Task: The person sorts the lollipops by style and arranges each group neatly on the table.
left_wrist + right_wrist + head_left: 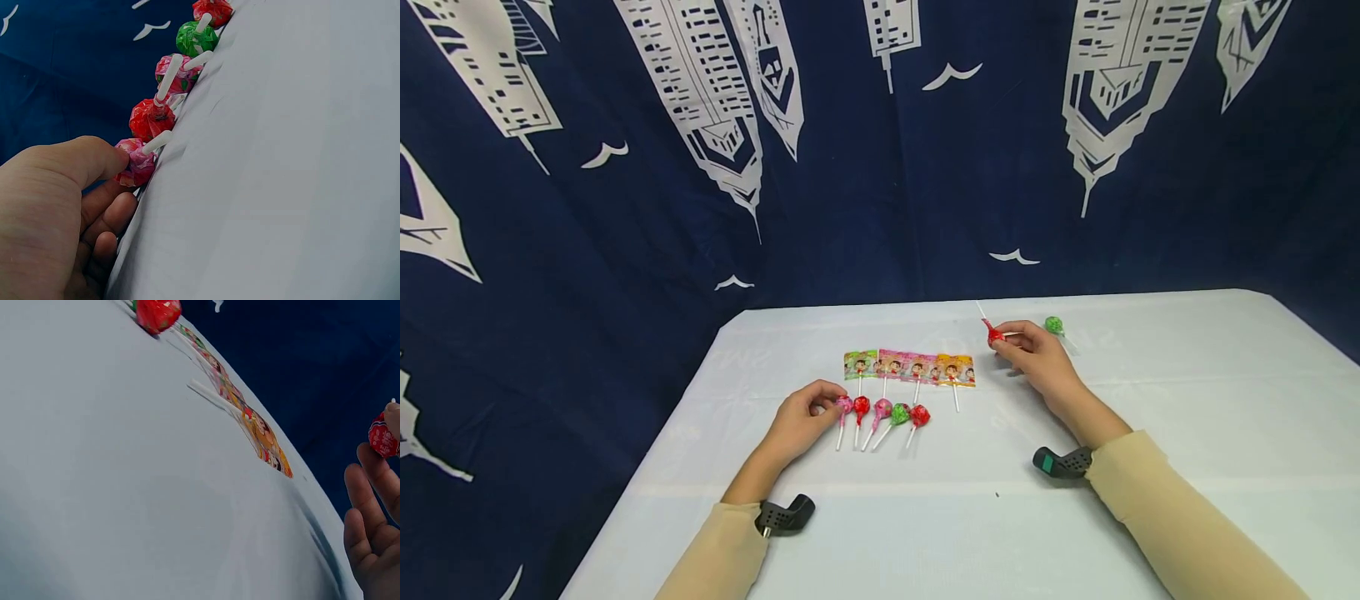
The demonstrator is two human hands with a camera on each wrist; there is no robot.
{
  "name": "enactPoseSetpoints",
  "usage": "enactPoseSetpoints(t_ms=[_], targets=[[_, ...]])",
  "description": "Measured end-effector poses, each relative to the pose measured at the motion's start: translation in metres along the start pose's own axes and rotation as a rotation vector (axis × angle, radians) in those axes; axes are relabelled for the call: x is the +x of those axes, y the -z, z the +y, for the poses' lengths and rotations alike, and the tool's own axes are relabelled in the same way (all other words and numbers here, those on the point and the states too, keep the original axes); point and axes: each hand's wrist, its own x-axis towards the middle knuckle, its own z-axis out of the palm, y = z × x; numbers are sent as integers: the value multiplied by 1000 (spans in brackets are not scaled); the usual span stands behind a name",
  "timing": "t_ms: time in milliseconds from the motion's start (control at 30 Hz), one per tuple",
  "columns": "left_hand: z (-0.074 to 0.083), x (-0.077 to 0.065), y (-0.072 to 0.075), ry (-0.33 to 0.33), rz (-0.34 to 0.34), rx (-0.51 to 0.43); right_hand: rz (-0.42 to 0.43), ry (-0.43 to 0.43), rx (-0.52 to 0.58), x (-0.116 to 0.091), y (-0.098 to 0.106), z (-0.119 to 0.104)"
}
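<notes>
My left hand (805,417) pinches a pink-wrapped lollipop (136,164) at the left end of a row, its thumb against the candy ball. Beside it lie a red lollipop (861,406), another pink lollipop (882,408), a green lollipop (900,414) and a second red lollipop (920,416), sticks towards me. Farther right, my right hand (1037,354) holds a different red lollipop (995,335) between thumb and fingers, raised over the table with its stick pointing away. In the right wrist view, only part of that lollipop shows at the edge.
Behind the row, several flat-packaged lollipops lie side by side, from a green packet (861,364) to an orange packet (955,370). A separate green lollipop (1054,325) lies beyond my right hand on the white table (925,533). A dark blue printed curtain (880,208) hangs behind.
</notes>
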Motion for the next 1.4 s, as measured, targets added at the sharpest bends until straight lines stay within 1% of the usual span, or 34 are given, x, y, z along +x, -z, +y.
enactPoseSetpoints(t_ms=[167,400,600,800,1000,1133,1267,1400], targets=[[-1,-1,1,14,-4,2,-47,31,13,-11,-2,-7],[0,-1,2,16,-4,6,-29,69,15,-23,-6,-21],[-1,1,2,0,4,8,-37,81,-11,-32,-9,-28],[-1,2,0,10,-7,8,-51,113,-25,-35,-12,-27],[0,2,-1,15,-4,4,-96,183,-80,-36,-17,-22],[0,1,0,18,-5,5,-127,213,-120,-37,-21,-20],[-2,1,0,3,2,9,-173,225,-160,-38,-27,-17],[-3,2,0,-15,4,9,-221,210,-158,-40,-32,-14]])
